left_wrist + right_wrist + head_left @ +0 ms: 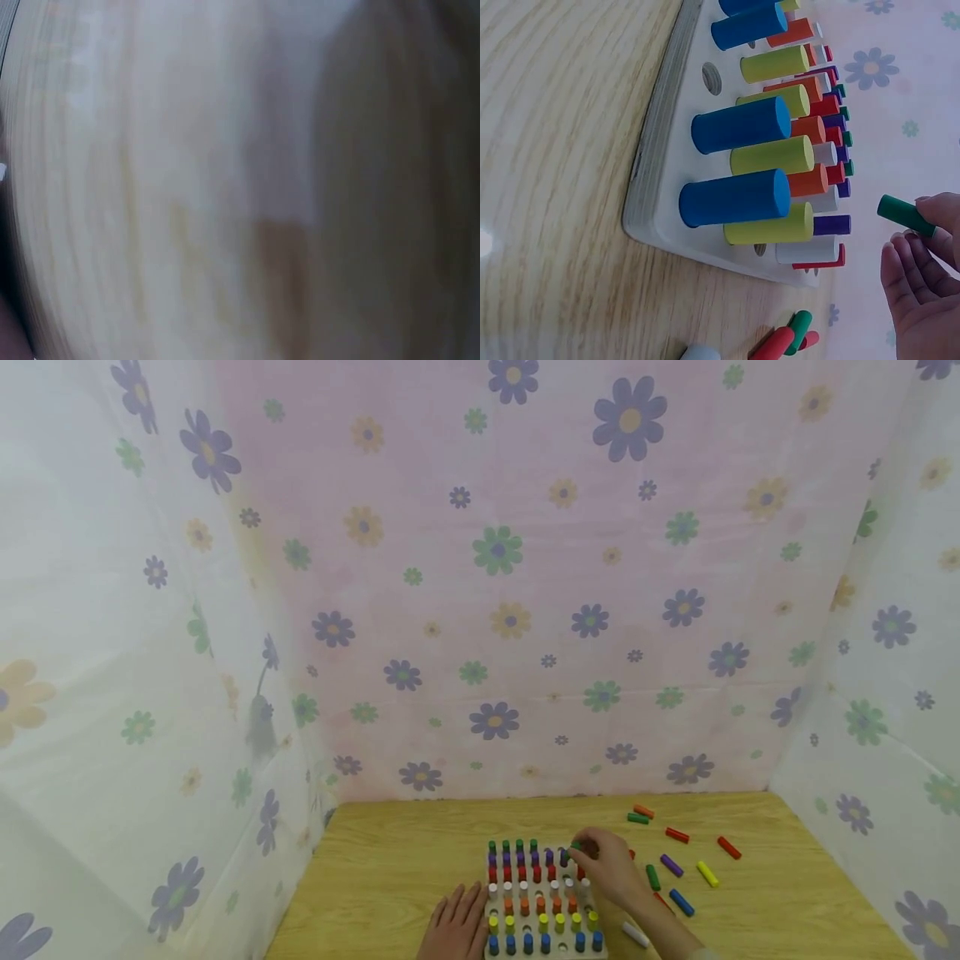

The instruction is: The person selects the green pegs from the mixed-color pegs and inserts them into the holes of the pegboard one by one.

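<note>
A pale pegboard stands on the table, with upright pegs in rows by colour: green at the far side, then purple, red, white, orange, yellow and blue at the near side. Some holes show between the pegs. My right hand is over the board's far right corner, pinching a green peg between thumb and fingers. The peg is held tilted, clear of the board in the right wrist view. My left hand rests flat beside the board's left edge, fingers straight. The left wrist view is a blur of wood grain.
Loose pegs lie scattered on the wooden table right of the board, among them a yellow peg, a purple peg, a blue peg and a white peg. Flowered curtains enclose the table behind and at both sides.
</note>
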`<state>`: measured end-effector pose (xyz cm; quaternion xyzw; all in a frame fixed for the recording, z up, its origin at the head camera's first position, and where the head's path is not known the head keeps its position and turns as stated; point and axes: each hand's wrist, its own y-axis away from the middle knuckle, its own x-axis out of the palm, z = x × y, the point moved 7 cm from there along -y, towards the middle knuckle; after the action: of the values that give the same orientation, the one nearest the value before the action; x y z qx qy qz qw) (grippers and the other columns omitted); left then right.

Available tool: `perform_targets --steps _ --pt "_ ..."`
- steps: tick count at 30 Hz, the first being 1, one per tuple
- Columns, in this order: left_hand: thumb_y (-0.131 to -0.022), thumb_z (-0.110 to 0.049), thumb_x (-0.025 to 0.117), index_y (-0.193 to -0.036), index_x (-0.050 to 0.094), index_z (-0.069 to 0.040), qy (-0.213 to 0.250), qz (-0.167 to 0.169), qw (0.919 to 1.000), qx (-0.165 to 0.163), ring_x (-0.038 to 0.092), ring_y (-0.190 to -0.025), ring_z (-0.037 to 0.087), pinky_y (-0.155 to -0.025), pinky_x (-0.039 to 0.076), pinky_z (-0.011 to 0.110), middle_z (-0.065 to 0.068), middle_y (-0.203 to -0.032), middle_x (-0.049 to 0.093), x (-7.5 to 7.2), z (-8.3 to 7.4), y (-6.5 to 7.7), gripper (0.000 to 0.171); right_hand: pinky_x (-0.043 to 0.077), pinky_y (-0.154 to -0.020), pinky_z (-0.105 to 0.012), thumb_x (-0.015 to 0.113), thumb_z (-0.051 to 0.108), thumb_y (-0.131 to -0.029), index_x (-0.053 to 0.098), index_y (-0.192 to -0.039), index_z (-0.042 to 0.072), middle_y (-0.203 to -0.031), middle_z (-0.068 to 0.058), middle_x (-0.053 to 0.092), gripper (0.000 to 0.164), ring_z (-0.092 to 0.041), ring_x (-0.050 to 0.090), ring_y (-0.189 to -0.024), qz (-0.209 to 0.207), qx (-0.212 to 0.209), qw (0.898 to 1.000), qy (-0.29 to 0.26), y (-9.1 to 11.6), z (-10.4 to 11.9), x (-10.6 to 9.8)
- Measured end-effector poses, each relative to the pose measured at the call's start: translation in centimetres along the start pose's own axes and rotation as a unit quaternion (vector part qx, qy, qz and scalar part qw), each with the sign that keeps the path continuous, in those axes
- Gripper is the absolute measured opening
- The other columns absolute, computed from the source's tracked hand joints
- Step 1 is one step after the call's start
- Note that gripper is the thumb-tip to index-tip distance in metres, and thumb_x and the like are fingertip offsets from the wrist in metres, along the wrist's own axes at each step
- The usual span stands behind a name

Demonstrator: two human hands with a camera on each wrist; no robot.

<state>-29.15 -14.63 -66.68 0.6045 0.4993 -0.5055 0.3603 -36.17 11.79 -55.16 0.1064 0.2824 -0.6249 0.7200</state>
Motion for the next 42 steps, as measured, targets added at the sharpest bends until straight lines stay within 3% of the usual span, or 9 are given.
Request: perform_targets --steps 17,32,42 --pt "-0.111 -0.055 0.020 -0.155 0.049 -0.024 0.004 -0.010 0.9999 0.003 0.044 -0.144 0.031 -0.118 0.038 0.056 -0.002 -0.156 0.050 -0.1 0.0 0.0 0.061 0.053 -0.059 -0.022 0.072 0.004 -0.094 0.074 -0.098 0.001 -0.084 0.001 0.066 0.006 -0.009 0.057 -0.071 -0.058 -0.023 0.997 0.047 -2.1 0.0 2.5" --pt "-0.111 -0.054 0.021 -0.155 0.048 -0.025 -0.002 -0.004 1.0000 -0.001 0.043 -0.145 0.030 -0.119 0.038 0.054 -0.003 -0.157 0.049 0.1 0.0 0.0 0.060 0.049 -0.050 -0.023 0.071 0.006 -0.095 0.072 -0.094 0.003 -0.077 0.001 0.062 0.003 -0.011 0.055 -0.063 -0.029 0.013 0.998 0.061 -3.5 -1.1 4.2" --pt "-0.111 -0.054 0.022 -0.154 0.051 -0.025 -0.019 -0.021 0.9996 0.004 0.046 -0.143 0.029 -0.116 0.041 0.054 -0.004 -0.154 0.051 -0.1 0.0 0.1 0.058 0.052 -0.057 -0.026 0.075 0.009 -0.092 0.072 -0.090 0.004 -0.078 0.002 0.064 0.006 -0.011 0.056 -0.069 -0.031 0.026 0.995 0.094 -3.9 -1.2 4.6"
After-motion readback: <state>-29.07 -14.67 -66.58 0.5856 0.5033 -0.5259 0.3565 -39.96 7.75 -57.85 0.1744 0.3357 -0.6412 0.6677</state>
